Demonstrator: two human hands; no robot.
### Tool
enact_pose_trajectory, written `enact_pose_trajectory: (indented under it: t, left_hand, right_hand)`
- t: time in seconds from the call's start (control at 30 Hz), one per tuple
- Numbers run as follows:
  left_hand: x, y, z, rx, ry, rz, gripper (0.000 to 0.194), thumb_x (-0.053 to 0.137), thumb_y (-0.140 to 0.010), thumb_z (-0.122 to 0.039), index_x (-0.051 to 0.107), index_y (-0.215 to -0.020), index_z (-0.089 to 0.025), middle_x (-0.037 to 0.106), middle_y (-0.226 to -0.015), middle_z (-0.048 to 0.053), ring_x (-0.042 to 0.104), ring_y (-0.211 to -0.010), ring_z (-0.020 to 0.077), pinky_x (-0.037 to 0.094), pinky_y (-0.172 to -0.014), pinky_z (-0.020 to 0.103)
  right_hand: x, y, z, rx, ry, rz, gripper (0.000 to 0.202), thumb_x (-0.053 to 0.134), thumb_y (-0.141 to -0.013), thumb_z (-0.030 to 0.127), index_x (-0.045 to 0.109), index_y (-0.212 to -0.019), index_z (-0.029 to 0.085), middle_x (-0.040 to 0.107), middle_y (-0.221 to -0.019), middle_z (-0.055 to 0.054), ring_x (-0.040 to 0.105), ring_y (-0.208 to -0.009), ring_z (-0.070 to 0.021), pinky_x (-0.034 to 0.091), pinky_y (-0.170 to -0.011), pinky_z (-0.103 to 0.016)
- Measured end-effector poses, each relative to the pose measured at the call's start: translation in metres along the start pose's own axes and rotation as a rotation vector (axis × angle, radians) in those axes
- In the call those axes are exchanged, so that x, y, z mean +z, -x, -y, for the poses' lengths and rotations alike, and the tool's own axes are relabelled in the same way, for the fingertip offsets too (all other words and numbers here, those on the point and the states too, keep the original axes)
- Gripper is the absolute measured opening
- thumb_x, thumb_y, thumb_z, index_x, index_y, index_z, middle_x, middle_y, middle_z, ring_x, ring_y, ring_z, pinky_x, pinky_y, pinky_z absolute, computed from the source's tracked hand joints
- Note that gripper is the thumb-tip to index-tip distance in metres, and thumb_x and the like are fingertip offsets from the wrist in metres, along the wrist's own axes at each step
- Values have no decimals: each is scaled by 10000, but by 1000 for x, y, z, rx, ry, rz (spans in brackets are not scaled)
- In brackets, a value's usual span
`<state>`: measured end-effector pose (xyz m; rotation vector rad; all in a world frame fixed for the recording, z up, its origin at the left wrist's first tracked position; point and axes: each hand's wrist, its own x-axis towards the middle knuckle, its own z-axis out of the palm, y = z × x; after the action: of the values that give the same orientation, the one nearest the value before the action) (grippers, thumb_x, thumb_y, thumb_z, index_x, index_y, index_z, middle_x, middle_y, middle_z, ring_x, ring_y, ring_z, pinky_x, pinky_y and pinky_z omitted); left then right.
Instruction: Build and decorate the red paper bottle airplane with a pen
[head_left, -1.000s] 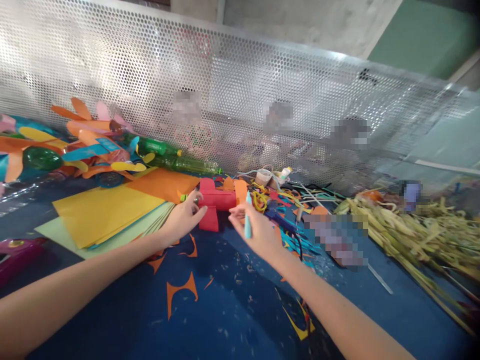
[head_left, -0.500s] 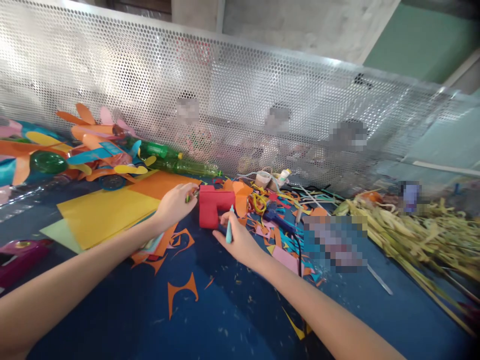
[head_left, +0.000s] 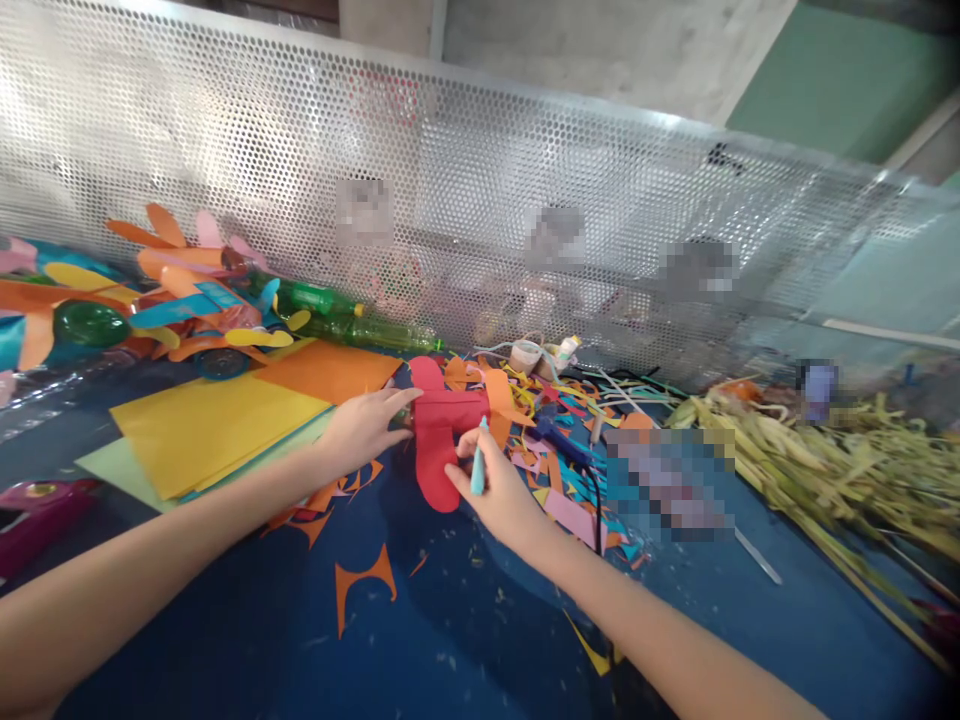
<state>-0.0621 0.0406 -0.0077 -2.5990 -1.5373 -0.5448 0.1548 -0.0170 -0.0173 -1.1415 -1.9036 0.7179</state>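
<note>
In the middle of the table is a red paper model [head_left: 450, 410], with a long rounded red flap hanging towards me and a shorter one behind. Orange paper strips [head_left: 501, 402] stand at its right end. My left hand [head_left: 367, 432] grips the model's left end between thumb and fingers, where a bit of green shows. My right hand [head_left: 499, 485] holds a slim light-blue pen-like tool [head_left: 478, 468], point up. The fingertips of that hand touch the edge of the front red flap.
Yellow paper sheets [head_left: 217, 425] lie at left, behind a magenta tool [head_left: 45, 515]. Paper-and-bottle models [head_left: 202, 300] crowd the back left. Paper scraps [head_left: 570, 515] and a dark blue glue gun [head_left: 562, 438] are at right, dried leaf strips [head_left: 810, 470] farther right. A perforated metal screen [head_left: 480, 180] rises behind.
The red model has shifted slightly right and towards me, and its red flaps have unfolded forwards and backwards. Both hands have moved right with it.
</note>
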Motion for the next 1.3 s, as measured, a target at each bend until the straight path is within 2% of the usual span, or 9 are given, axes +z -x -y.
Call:
enact_pose_trajectory:
  t: [0.27, 0.33, 0.43, 0.57, 0.67, 0.83, 0.97, 1.17, 1.3]
  left_hand:
    - [-19, 6, -19, 39, -24, 34, 546, 554, -835, -260, 399, -1357, -218, 504, -1298, 122, 613, -1003, 253, 479, -853, 365]
    - [-27, 10, -32, 55, -9, 30, 316, 429, -906, -215, 546, -1198, -182, 603, -1105, 97, 627, -929, 222, 484, -825, 341]
    - [-30, 20, -55, 169, -22, 89, 293, 344, -944, -196, 633, -967, -153, 640, -842, 77, 629, -802, 201, 500, -759, 327]
    - [-16, 39, -80, 320, -103, 232, 249, 402, -929, -199, 648, -939, -160, 642, -1008, 133, 629, -924, 255, 527, -725, 340]
    - [-5, 54, -93, 144, -143, 298, 395, 395, -935, -408, 623, -1063, -111, 601, -1150, 214, 665, -821, 293, 553, -660, 402]
    - [-1, 66, -110, 89, -174, 395, 600, 353, -906, -548, 518, -1272, -102, 455, -1337, 299, 659, -858, 347, 548, -649, 446]
    - [-4, 67, -113, 87, -165, 413, 614, 310, -910, -560, 497, -1309, -133, 401, -1382, 303, 655, -834, 347, 535, -641, 452]
    - [-6, 69, -109, 52, -160, 457, 607, 306, -886, -612, 509, -1292, -207, 390, -1389, 305, 658, -758, 350, 510, -582, 454]
    - [-3, 70, -107, 53, -150, 449, 594, 304, -881, -623, 529, -1266, -229, 381, -1400, 291, 657, -747, 343, 508, -577, 452]
  right_hand:
    - [-9, 31, -7, 161, 9, 200, 109, 511, -806, 185, 454, -886, 232, 531, -713, 48, 562, -496, -104, 405, -497, -216]
    - [-9, 33, -8, 125, 41, 182, 120, 516, -795, 162, 463, -878, 231, 508, -684, 55, 544, -494, -104, 392, -499, -217]
    - [-11, 34, -8, 77, 108, 159, 137, 547, -772, 154, 479, -862, 231, 512, -674, 50, 518, -512, -114, 377, -511, -229]
    - [-16, 34, -4, 58, 156, 167, 82, 576, -789, 205, 516, -838, 231, 585, -692, 21, 552, -572, -143, 385, -532, -243]
    - [-19, 33, -3, 85, 82, 116, 81, 509, -869, 310, 528, -875, 232, 589, -649, 20, 540, -541, -141, 393, -532, -252]
    - [-15, 21, -2, 216, -316, 60, 177, 369, -924, 350, 486, -973, 227, 524, -593, 51, 493, -532, -130, 398, -532, -241]
    - [-4, 5, -5, 222, -368, 104, 164, 462, -868, 317, 506, -767, 195, 496, -609, 44, 474, -585, -116, 375, -577, -237]
    - [8, 0, -17, 253, -400, -53, 153, 469, -853, 284, 399, -732, 220, 409, -462, 95, 376, -445, -104, 285, -477, -233]
    - [8, 3, -19, 232, -365, -55, 222, 465, -867, 277, 351, -684, 226, 404, -440, 100, 356, -418, -93, 271, -460, -226]
